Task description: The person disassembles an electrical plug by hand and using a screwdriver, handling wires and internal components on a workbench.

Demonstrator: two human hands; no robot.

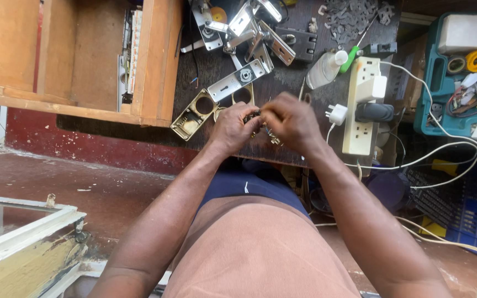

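Observation:
My left hand [232, 128] and my right hand [292, 121] are brought together over the near edge of a dark worktable [282, 83]. Both pinch a small metal lock part [255, 118], mostly hidden between the fingers, with a bit of brass showing below the right hand. Just beyond my left hand lies an open brass lock case [194, 115] with a round hole. A silver lock faceplate [237, 80] lies diagonally behind it.
A wooden box [78, 55] stands at the left. Silver door handles [247, 22] and a black lock body [296, 43] lie at the back. A white power strip [362, 105] with plugs sits right, beside a plastic bottle [324, 69], a green screwdriver [351, 55] and a teal toolbox [459, 72].

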